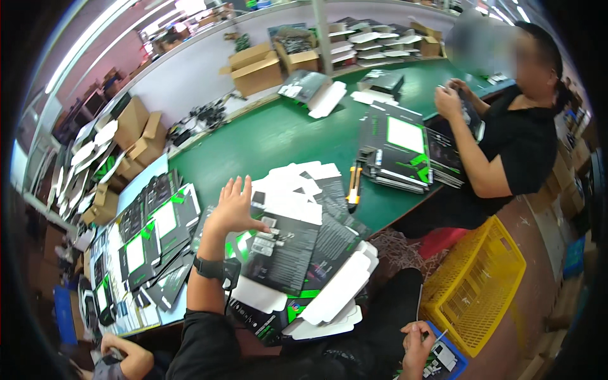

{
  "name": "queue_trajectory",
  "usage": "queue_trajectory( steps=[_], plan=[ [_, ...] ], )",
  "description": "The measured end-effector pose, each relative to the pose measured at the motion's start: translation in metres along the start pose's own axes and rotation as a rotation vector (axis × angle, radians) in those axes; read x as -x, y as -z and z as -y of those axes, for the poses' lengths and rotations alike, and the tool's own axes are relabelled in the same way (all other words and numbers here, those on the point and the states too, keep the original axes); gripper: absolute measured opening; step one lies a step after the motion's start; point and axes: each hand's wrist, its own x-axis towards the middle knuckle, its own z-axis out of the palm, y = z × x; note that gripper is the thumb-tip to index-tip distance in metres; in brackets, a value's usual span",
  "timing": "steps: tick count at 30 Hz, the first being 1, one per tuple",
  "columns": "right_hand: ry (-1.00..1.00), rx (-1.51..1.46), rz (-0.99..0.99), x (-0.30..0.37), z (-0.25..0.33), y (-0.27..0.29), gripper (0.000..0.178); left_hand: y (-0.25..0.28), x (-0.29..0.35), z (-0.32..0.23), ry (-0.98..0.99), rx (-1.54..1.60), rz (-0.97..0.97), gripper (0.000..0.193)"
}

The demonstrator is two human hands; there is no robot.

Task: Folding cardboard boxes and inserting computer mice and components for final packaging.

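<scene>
My left hand [234,206] is open, fingers spread, over a pile of flattened black and green printed cartons. Beside its thumb, several small pale pieces [269,237] lie on the top black carton [288,259]. White carton flaps [339,285] stick out from the pile's near right side. Lower right, my right hand [416,345] is closed, with a thin pale strip [441,335] at its fingertips; its far end is hard to make out. That hand is at a blue bin [461,366] containing small white and dark pieces.
A box cutter [354,183] lies right of the pile on the green table [253,136]. More flat cartons [158,234] lie at left. A yellow crate [475,285] stands on the floor. Across the table a co-worker [513,133] handles a carton beside a stack [396,158].
</scene>
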Motion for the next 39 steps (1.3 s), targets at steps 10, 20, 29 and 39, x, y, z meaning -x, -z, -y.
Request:
queue_trajectory(
  steps=[10,20,29,39],
  plan=[
    [0.196,0.324,0.190,-0.025,-0.006,-0.020,0.021,-0.044,0.033,0.056,0.007,0.154,0.126,0.130],
    [0.287,0.471,0.275,-0.018,0.012,-0.042,0.029,-0.026,-0.002,0.050,-0.112,0.061,0.013,0.109],
    [0.194,0.487,0.089,-0.019,0.050,-0.011,0.017,0.060,-0.024,-0.078,-0.658,0.098,-0.190,0.061],
    [1.096,0.792,0.005,-0.017,0.151,-0.036,0.023,0.028,-0.006,-0.230,-1.225,0.723,0.250,0.034]
  ],
)
